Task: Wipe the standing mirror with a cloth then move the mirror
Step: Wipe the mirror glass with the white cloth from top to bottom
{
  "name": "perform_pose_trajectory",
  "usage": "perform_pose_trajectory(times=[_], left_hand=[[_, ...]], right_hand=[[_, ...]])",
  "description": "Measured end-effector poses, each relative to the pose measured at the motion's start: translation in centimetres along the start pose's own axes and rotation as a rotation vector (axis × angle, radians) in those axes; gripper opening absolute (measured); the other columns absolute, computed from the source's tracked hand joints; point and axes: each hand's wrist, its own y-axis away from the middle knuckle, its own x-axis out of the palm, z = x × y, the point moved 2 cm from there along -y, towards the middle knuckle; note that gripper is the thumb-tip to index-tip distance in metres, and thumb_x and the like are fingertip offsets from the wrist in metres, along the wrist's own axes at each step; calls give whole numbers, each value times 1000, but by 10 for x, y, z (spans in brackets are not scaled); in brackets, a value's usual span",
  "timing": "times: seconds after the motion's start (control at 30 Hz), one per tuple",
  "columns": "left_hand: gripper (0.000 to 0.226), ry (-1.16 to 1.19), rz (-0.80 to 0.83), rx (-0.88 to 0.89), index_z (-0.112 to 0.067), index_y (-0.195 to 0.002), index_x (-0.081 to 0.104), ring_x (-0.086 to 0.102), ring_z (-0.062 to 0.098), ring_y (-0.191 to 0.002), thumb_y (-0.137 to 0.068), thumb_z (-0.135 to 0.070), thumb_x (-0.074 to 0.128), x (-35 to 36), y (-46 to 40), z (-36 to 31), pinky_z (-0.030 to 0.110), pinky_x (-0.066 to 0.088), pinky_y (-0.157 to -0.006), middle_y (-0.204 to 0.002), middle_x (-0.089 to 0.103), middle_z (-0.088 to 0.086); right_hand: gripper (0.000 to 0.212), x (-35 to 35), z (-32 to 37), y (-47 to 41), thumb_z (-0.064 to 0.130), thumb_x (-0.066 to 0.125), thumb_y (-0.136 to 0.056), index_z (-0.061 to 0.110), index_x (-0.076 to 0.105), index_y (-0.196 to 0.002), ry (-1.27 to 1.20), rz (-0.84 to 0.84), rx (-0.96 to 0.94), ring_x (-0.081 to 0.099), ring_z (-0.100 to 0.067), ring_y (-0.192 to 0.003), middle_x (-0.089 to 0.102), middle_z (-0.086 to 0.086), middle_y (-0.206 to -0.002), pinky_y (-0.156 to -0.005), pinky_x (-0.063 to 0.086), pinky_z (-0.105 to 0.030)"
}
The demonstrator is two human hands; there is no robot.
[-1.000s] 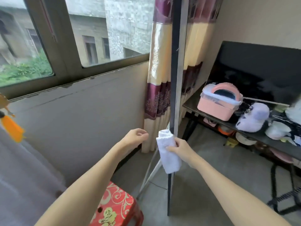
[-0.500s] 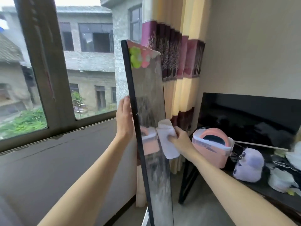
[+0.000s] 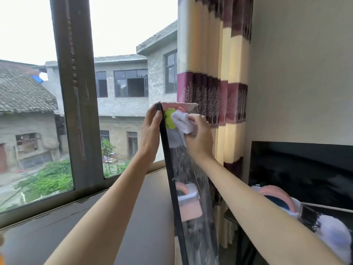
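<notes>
Left hand (image 3: 150,131) grips the black left edge of the standing mirror (image 3: 191,197) near its top corner, fingers wrapped behind the frame. Right hand (image 3: 199,134) is closed on a crumpled white cloth (image 3: 181,121), soft and terry-like, pressing it flat against the glass just below the top edge. Mirror: tall, narrow, thin dark frame, tilted slightly; it stands between window (image 3: 118,92) and striped curtain (image 3: 214,92). Green flower-shaped sticker (image 3: 169,119) touches the cloth. Glass looks streaky, reflecting a pink box.

Curtain (image 3: 214,92) crowds the mirror's (image 3: 193,207) right edge — left side open, seemingly.
</notes>
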Motion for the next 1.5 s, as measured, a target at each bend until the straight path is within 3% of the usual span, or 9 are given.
perform_pose_trajectory(times=[0.1, 0.27, 0.53, 0.63, 0.93, 1.1, 1.2, 1.33, 1.5], left_hand=[[31, -11, 33, 14, -28, -130, 45, 47, 14, -125, -100, -24, 39, -7, -3, 3, 44, 34, -109, -135, 51, 0], [26, -51, 69, 55, -49, -116, 44, 50, 15, -122, -100, -29, 38, -10, -1, 5, 43, 39, -106, -133, 52, 0], [37, -55, 46, 80, -25, -137, 36, 50, 3, -112, -101, -22, 36, -7, 4, 1, 10, 43, -88, -127, 50, -5], [38, -85, 40, 96, -21, -140, 35, 51, 3, -111, -101, -22, 35, -4, 5, 0, 13, 42, -93, -128, 50, -4], [39, -42, 87, 23, -36, -139, 30, 42, 2, -123, -101, -29, 36, 1, 3, 3, 25, 33, -106, -135, 43, -15], [47, -54, 50, -6, -24, -147, 22, 33, 7, -134, -101, -28, 34, -5, 4, 3, 30, 25, -114, -147, 33, -7], [48, -82, 58, 13, -24, -147, 21, 33, 1, -130, -101, -27, 34, -5, 8, 2, 20, 25, -109, -144, 34, -12], [39, -122, 21, 64, -21, -139, 36, 51, 7, -112, -100, -24, 39, 3, 9, -3, 21, 40, -96, -122, 52, -8], [20, -229, -163, 145, -24, -110, 47, 54, 15, -92, -92, -28, 37, 11, 2, -8, 31, 43, -78, -103, 57, -1]], right_hand=[[21, 10, 1, 9, 4, 58, -84, 10, 56, -105, -111, 34, 28, 61, -22, -88, 64, 0, -96, -67, 49, -35], [34, 16, -17, 31, -7, 55, -85, 8, 60, -114, -207, 213, 84, 53, 4, -89, 61, 0, -106, -79, 45, -6], [30, -4, -67, 96, -11, 57, -82, 10, 70, -99, -161, 727, 283, 56, -1, -103, 59, 7, -109, -95, 48, -19], [33, -18, -76, 96, -3, 51, -87, 16, 68, -108, 69, 907, 379, 54, -10, -106, 61, 5, -113, -99, 46, -24], [25, -17, -4, 13, -13, 57, -79, -4, 65, -101, -97, 219, 83, 51, -3, -86, 56, -6, -100, -78, 41, -1], [34, -9, -31, 81, -13, 49, -84, 9, 68, -101, -147, 626, 218, 49, 6, -104, 55, 19, -103, -100, 42, -19], [36, -25, -73, 123, -10, 46, -83, 10, 68, -105, 128, 1049, 336, 49, -2, -109, 61, 1, -122, -107, 36, -22], [31, -33, -83, 104, 0, 48, -89, 9, 62, -115, 62, 800, 540, 57, -9, -95, 64, -5, -110, -89, 48, -24], [27, -26, -60, 39, -3, 50, -88, 5, 59, -112, -53, 363, 435, 54, -18, -104, 61, -12, -116, -96, 47, -35]])
